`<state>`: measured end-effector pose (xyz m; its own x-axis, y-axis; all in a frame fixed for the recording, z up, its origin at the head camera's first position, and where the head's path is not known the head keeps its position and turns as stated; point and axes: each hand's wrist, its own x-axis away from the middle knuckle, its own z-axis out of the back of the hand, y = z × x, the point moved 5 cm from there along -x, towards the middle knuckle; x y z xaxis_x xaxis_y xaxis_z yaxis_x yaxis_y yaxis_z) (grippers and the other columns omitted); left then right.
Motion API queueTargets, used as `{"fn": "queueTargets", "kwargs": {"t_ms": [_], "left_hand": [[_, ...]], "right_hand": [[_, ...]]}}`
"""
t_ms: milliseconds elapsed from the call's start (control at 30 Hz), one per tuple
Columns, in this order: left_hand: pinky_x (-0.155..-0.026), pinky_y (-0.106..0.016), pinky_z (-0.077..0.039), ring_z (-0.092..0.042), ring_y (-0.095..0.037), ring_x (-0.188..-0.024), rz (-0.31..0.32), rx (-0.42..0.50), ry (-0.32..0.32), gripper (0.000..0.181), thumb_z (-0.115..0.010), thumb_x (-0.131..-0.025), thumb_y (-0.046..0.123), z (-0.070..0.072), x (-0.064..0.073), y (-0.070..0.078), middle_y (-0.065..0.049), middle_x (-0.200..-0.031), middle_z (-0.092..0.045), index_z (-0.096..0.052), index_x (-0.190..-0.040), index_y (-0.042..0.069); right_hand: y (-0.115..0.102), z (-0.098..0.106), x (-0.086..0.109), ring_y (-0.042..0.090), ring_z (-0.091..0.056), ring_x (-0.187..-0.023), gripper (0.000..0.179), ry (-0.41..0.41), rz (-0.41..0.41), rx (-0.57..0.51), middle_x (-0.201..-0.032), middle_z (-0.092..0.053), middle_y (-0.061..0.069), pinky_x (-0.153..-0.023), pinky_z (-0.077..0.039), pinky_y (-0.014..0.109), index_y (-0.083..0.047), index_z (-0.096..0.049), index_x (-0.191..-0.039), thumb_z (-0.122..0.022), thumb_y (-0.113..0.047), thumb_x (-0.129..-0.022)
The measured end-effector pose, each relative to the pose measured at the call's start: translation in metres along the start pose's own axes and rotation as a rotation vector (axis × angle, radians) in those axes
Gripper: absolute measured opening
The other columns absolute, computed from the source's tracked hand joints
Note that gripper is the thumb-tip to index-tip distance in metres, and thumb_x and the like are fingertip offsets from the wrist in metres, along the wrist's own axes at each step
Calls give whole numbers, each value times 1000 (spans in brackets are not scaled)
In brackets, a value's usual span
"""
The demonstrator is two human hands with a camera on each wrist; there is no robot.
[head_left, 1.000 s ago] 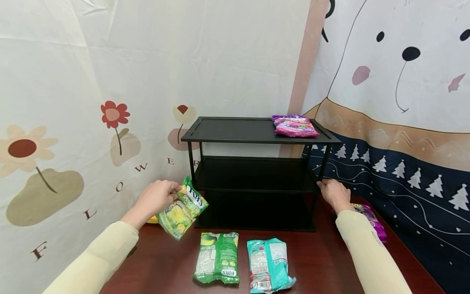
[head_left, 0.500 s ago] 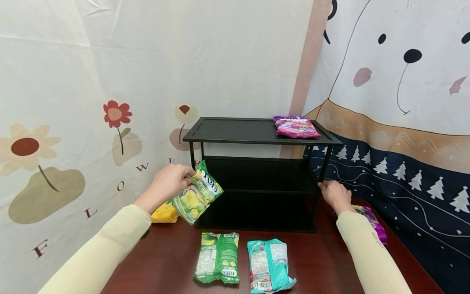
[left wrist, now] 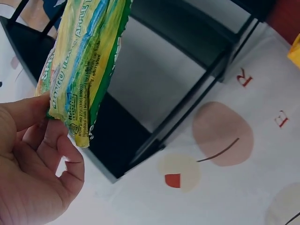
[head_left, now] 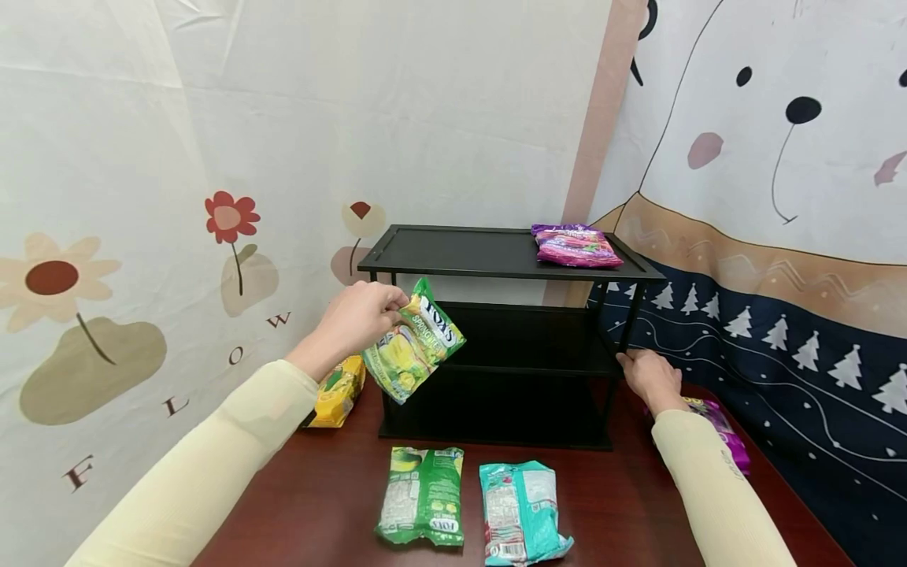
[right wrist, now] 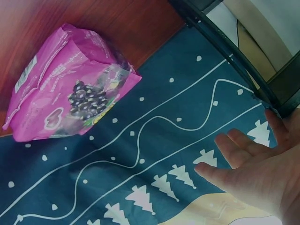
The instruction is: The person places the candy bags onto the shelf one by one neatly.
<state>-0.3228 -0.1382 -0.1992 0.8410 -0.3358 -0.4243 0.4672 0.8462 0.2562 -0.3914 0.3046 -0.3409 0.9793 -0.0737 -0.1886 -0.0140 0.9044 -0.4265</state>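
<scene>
My left hand pinches a green and yellow candy bag by its upper left edge. Raised and tilted, the bag hangs in front of the left side of the black three-tier shelf rack. In the left wrist view, thumb and fingers meet at one edge of the bag. My right hand holds the rack's right front post at the middle tier; in the right wrist view its other fingers stand away from the frame, and the exact grip is partly hidden. A pink-purple bag lies on the top tier, at the right.
On the red-brown table lie a green bag and a turquoise bag before the rack. A yellow bag leans by the wall on the left. A purple bag with dark berries lies right of the rack.
My left hand has carried the green and yellow bag up and to the right, toward the rack, uncovering more of the yellow bag. My right hand stays at the post.
</scene>
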Motion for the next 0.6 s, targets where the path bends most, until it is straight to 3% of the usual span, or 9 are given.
{"fn": "queueTargets", "kwargs": {"t_ms": [167,367,600], "left_hand": [[-81,-44,-53,-68,-27,-96,-5,69,25,22,-63,-94,4,11,-12,8,-13,-109,-72,-72,-114,3],[-82,-43,-53,-69,-28,-96,21,151,34,22,-62,-95,4,26,-28,15,-16,-108,-72,-70,-115,0],[-85,-42,-51,-67,-28,-103,99,258,76,26,-61,-96,6,37,-48,16,-16,-112,-71,-68,-120,1]], "right_hand": [[0,0,0,55,-45,-121,46,-4,-1,4,-135,-49,35,-99,-25,71,4,-58,-131,-40,-30,-106],[2,-1,0,55,-44,-122,48,-4,-4,4,-137,-48,34,-99,-26,71,5,-56,-133,-40,-31,-106],[2,-1,-2,53,-46,-121,46,6,-7,-8,-135,-51,33,-99,-26,70,5,-58,-131,-40,-30,-106]]}}
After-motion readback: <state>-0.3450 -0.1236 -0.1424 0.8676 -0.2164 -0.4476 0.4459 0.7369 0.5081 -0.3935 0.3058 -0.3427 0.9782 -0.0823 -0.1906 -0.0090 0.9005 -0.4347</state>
